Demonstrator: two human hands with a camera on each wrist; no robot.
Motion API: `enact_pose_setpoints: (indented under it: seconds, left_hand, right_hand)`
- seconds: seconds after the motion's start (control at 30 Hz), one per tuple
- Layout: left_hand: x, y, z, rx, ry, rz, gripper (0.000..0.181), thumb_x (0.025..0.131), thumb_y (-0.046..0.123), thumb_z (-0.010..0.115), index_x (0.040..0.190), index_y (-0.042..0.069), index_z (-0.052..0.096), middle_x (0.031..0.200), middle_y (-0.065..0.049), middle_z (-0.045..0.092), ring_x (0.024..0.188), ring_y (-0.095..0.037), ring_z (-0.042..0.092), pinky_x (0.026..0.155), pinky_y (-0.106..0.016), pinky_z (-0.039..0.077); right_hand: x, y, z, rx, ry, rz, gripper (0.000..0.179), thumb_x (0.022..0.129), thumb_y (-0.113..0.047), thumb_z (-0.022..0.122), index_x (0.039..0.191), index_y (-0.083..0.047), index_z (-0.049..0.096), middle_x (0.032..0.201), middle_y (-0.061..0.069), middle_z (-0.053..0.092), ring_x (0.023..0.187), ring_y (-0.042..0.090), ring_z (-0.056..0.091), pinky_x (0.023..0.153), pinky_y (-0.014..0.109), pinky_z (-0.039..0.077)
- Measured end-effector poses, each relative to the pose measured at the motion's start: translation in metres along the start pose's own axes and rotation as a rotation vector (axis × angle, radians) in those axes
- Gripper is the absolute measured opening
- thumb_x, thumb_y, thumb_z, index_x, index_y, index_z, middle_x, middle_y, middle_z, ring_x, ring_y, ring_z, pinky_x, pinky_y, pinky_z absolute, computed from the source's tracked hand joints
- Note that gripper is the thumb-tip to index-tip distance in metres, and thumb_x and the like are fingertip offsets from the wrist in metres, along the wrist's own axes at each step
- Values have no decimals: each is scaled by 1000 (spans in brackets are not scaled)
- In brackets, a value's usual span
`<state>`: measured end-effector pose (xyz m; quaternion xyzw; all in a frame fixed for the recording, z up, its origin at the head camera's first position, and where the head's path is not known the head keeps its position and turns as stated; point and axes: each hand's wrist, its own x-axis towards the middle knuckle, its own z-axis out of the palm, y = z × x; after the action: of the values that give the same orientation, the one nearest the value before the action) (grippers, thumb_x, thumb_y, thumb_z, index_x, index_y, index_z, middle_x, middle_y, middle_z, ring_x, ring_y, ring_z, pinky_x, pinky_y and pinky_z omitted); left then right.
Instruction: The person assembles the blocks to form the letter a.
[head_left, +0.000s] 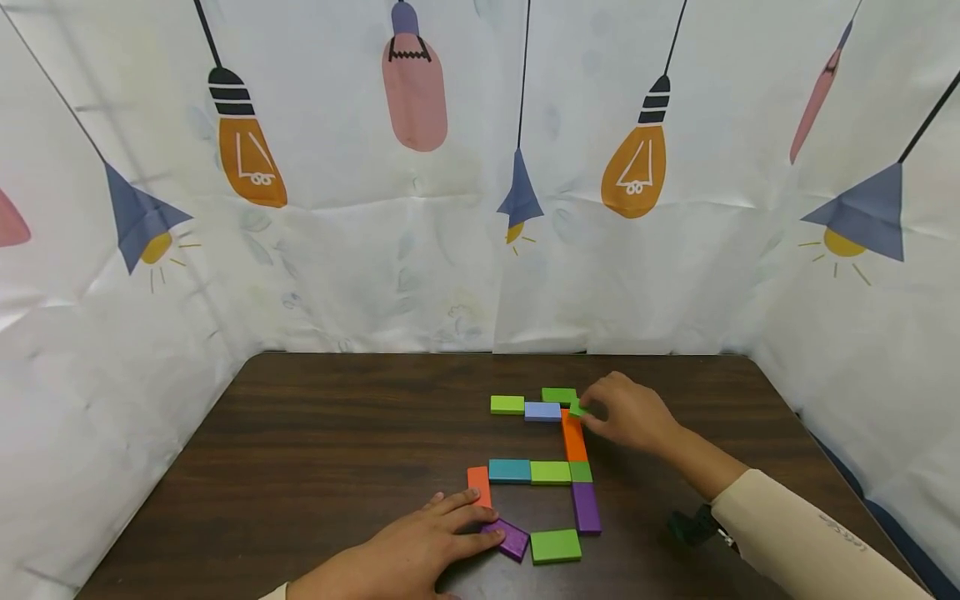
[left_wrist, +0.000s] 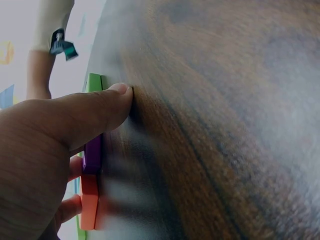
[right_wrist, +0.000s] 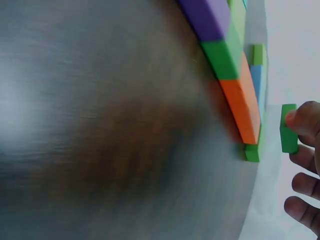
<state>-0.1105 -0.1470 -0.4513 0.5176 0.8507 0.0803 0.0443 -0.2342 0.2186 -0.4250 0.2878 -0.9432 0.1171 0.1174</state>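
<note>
My right hand [head_left: 628,414] pinches a small green block [right_wrist: 288,135] between thumb and fingers, above the far right corner of a flat outline of coloured blocks. Under it lie an orange block [head_left: 573,437] and a longer green block [head_left: 558,396]. My left hand [head_left: 420,542] lies at the outline's near left, its fingers stretched out. Its fingertips touch a slanted purple block [head_left: 516,542] and reach the lower end of a red-orange block [head_left: 478,483]. In the left wrist view, the thumb [left_wrist: 107,107] extends over the table beside these blocks.
A lime block [head_left: 507,405] and a light blue block [head_left: 542,412] form the far row. The middle row has a teal block [head_left: 510,472], a lime and a small green one. A purple block [head_left: 587,508] and a green block [head_left: 556,547] lie nearer. Printed cloth [head_left: 337,275] surrounds the dark table [head_left: 300,450].
</note>
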Motion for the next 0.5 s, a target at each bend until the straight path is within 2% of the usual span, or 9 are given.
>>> enact_pose_setpoints:
  seconds: [0.27,0.5]
  left_hand:
    - [0,0,1,16,14,11,81,88,57,75,157,27,45,160,1,38,147,-31,35,102,-58,47]
    - [1,1,0,7,-2,0,81,88,57,74,157,27,44,160,2,38,147,-31,35,102,-59,47]
  right_hand:
    - [-36,-6,-3,-1,42,-42,19,81,-28,88,95,-22,76,97,-9,69,96,16,63,57,24,51]
    - [-55,-15,-7,25,54,-59,20,80,-28,88,94,-24,75,96,-11,68,94,14,62,55,21,48]
